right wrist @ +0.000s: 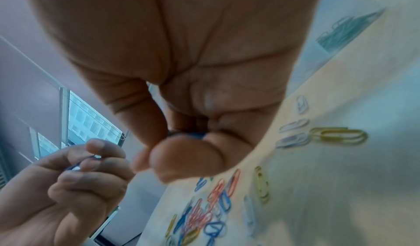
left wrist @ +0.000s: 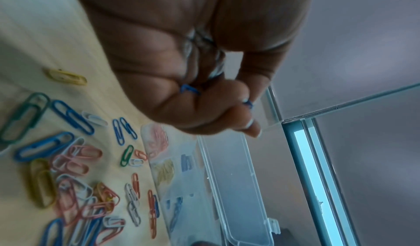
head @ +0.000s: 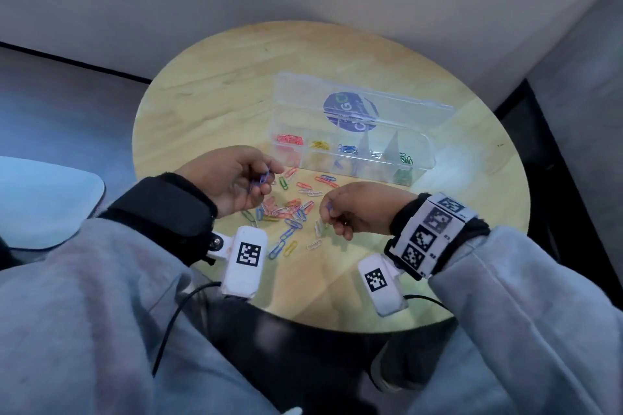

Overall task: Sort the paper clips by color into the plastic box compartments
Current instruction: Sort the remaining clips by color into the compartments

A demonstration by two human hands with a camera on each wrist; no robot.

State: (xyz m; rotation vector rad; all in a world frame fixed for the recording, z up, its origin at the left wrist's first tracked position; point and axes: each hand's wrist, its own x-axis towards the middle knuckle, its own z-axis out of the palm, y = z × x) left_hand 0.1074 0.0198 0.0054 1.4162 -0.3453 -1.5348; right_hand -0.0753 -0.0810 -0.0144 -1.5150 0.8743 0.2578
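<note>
On the round wooden table (head: pixel 209 84), I judge sorting under halfway: my left hand (head: pixel 232 180) pinches blue clips (head: pixel 264 177); a mixed loose pile (head: pixel 290 212) remains; my right hand (head: pixel 357 209) pinches another blue clip (right wrist: pixel 197 135). The clear plastic box (head: pixel 428 158), lid open, holds red, yellow, blue, white and green groups, left to right.

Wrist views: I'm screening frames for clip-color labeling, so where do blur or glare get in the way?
Left wrist view: left hand is close and soft, loose clips fairly sharp. Right wrist view: right hand and table blurred, pale glare washing out clips. Head view: plastic box shows glare by its dividers.
</note>
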